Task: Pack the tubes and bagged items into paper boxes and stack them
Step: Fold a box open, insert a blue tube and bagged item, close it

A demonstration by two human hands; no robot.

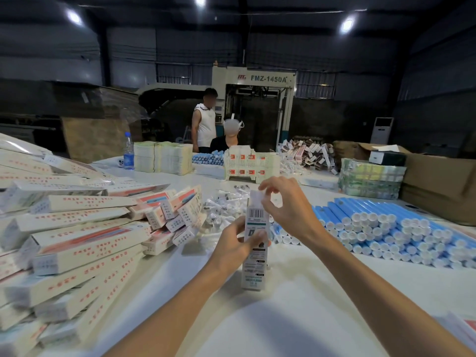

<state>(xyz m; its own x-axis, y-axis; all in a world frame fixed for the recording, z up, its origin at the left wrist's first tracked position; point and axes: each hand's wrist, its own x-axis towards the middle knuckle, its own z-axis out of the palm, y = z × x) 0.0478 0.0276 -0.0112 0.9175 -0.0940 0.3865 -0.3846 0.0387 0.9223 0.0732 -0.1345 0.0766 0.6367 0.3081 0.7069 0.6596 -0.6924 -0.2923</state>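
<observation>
A tall white paper box [255, 264] with a barcode stands upright on the white table in front of me. My left hand [238, 243] grips its middle from the left. My right hand [286, 204] pinches the white flap at the box's top end. Blue tubes with white caps [381, 225] lie stacked to the right. Small clear bagged items [224, 204] are heaped just behind the box. A big pile of packed white and red boxes [77, 233] fills the left side.
Flat box stacks [162, 157], a water bottle [128, 152] and printed cartons [251, 163] stand at the far side. A brown cardboard carton [438, 186] sits at the right. Two people [206, 122] are beyond the table, near a large machine.
</observation>
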